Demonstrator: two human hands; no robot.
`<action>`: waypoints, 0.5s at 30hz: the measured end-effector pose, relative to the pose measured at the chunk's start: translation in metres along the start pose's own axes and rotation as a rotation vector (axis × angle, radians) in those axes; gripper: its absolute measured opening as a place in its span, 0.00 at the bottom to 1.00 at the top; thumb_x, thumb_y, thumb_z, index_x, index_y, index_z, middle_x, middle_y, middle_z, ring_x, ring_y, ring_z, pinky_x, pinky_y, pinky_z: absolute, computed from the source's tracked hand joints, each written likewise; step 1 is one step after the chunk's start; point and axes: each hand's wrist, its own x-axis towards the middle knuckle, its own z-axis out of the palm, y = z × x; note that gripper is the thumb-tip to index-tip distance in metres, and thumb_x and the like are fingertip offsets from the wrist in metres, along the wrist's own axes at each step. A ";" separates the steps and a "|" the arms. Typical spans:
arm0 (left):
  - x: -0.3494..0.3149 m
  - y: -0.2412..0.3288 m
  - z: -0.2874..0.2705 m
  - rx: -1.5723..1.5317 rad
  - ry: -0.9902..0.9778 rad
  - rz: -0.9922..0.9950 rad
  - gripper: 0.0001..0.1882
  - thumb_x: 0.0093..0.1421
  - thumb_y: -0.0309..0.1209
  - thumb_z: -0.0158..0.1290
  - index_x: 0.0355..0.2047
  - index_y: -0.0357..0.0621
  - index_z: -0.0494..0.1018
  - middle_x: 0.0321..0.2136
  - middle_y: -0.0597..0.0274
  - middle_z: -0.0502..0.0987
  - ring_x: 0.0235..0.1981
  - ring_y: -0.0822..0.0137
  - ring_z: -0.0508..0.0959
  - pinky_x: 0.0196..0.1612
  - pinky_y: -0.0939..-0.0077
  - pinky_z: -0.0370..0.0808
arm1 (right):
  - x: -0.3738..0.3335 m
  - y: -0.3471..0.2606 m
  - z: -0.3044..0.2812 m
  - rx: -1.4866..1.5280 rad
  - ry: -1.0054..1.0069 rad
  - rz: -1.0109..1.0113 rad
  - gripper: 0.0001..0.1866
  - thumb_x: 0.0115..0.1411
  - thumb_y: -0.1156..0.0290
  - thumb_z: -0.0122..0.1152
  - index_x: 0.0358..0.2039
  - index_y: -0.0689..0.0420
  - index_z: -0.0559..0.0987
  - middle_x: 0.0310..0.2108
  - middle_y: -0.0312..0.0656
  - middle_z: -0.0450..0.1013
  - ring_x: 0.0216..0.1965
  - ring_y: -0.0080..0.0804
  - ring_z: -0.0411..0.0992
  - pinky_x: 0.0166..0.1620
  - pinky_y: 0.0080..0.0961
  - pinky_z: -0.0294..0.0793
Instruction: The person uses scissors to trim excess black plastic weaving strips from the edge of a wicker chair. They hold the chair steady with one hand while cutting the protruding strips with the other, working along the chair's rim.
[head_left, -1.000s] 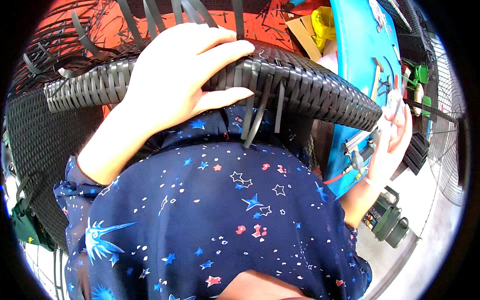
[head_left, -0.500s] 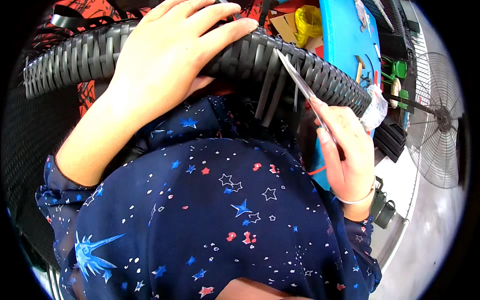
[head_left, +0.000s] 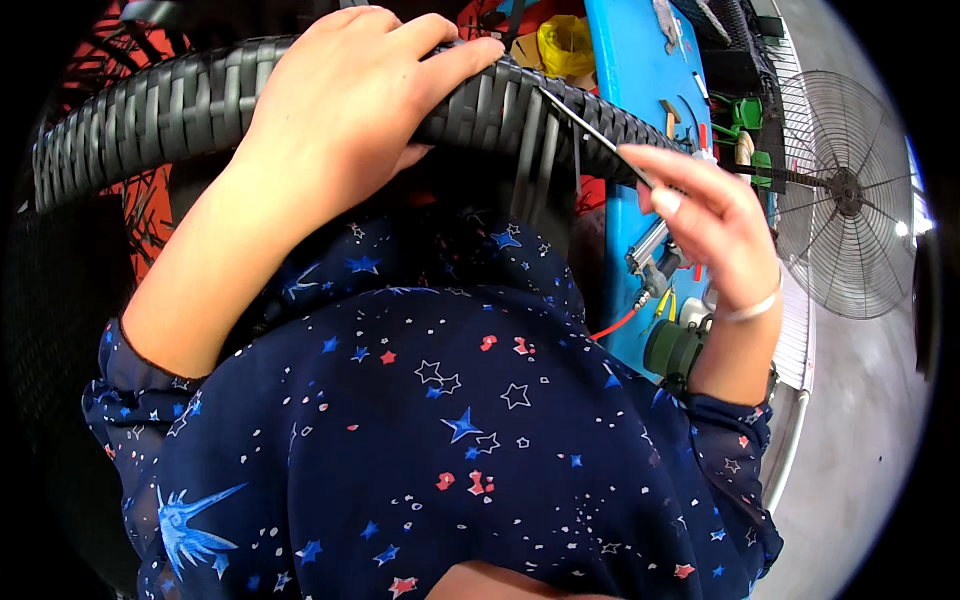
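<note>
A curved edge of black woven rattan (head_left: 190, 105) runs across the upper part of the head view. My left hand (head_left: 345, 95) is wrapped over it, fingers on top and thumb underneath. Loose black strips (head_left: 538, 150) hang down from the weave to the right of that hand. Between thumb and fingers, my right hand (head_left: 715, 215) pinches a slim pointed metal tool (head_left: 590, 130). The tool slants up and left, its tip at the weave just above the hanging strips. Its handle end is hidden by the hand.
At right stands a blue bench (head_left: 625, 90) bearing a hammer (head_left: 671, 112), an air tool with a red hose (head_left: 618, 325) and other tools. A yellow plastic bag (head_left: 566, 45) lies behind the weave. Farther right are a dark green bottle (head_left: 672, 350) and a large wire-caged fan (head_left: 846, 190).
My right hand has turned and the tool now shows narrower, its tip still at the weave. My left hand keeps its hold. The background has shifted left, uncovering the air tool.
</note>
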 end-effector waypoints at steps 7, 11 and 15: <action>0.026 -0.023 -0.004 -0.060 -0.072 0.080 0.39 0.45 0.36 0.71 0.59 0.45 0.72 0.43 0.56 0.78 0.45 0.52 0.78 0.52 0.58 0.74 | 0.024 0.004 -0.029 0.647 -0.113 0.259 0.25 0.72 0.73 0.51 0.67 0.66 0.67 0.41 0.38 0.71 0.14 0.06 0.52 0.14 0.07 0.48; 0.039 -0.032 0.003 0.004 -0.063 0.094 0.39 0.44 0.38 0.72 0.58 0.45 0.73 0.40 0.57 0.79 0.42 0.52 0.80 0.49 0.58 0.75 | 0.023 -0.006 -0.019 0.171 0.032 0.119 0.21 0.69 0.71 0.57 0.61 0.60 0.77 0.36 0.31 0.77 0.17 0.07 0.57 0.18 0.09 0.53; 0.053 -0.039 0.008 0.063 -0.076 0.091 0.38 0.44 0.40 0.72 0.57 0.46 0.73 0.40 0.56 0.79 0.42 0.53 0.81 0.49 0.59 0.75 | 0.037 -0.018 -0.031 -0.008 -0.002 0.066 0.22 0.67 0.70 0.57 0.61 0.58 0.79 0.34 0.27 0.76 0.19 0.06 0.57 0.21 0.09 0.55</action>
